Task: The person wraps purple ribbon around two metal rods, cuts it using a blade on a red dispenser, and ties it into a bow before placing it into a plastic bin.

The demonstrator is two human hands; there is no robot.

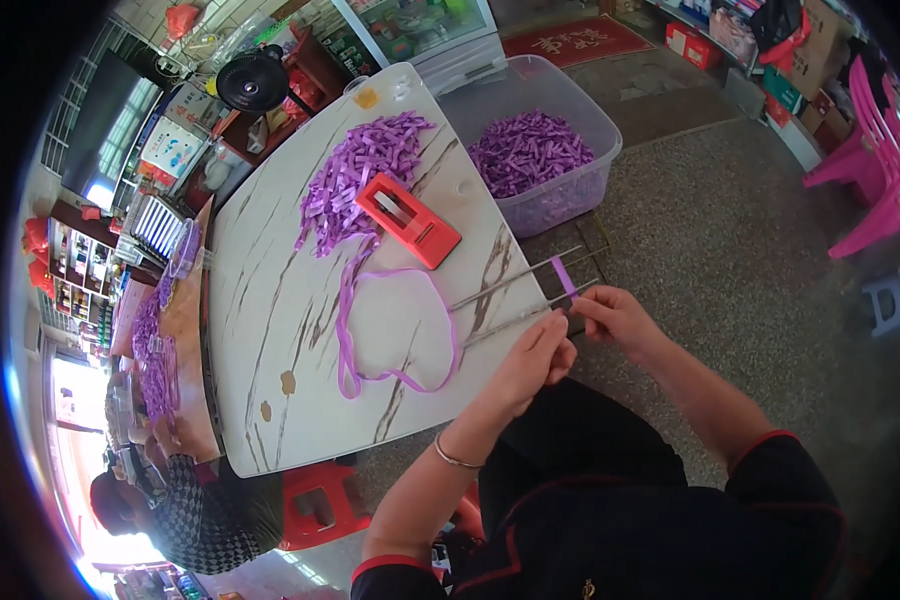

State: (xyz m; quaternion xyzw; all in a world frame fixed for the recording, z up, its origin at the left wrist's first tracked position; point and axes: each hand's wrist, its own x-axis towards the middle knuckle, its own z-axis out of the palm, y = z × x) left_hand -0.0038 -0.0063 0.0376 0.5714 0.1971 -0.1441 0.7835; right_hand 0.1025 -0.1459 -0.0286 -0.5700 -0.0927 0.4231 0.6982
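Note:
Two thin metal rods (510, 284) stick out past the right edge of the table, with a short purple ribbon strip (563, 277) spanning them near their tips. My right hand (618, 322) pinches the near end of this strip beside the nearer rod. Close by on the left, my left hand (536, 362) has its fingers closed near the same rod; what they hold, if anything, is hidden. A long purple ribbon (452, 340) lies in a loose loop on the tabletop, left of the rods. Beyond it sits a red tape dispenser (425, 235), against a pile of folded purple ribbon pieces (360, 170).
The marble-patterned table (260, 260) fills the middle. A clear plastic bin (598, 165) of purple pieces stands off its far right edge. Another person (185, 510) works at a side table on the left. A red stool (315, 505) and a pink chair (875, 160) stand around.

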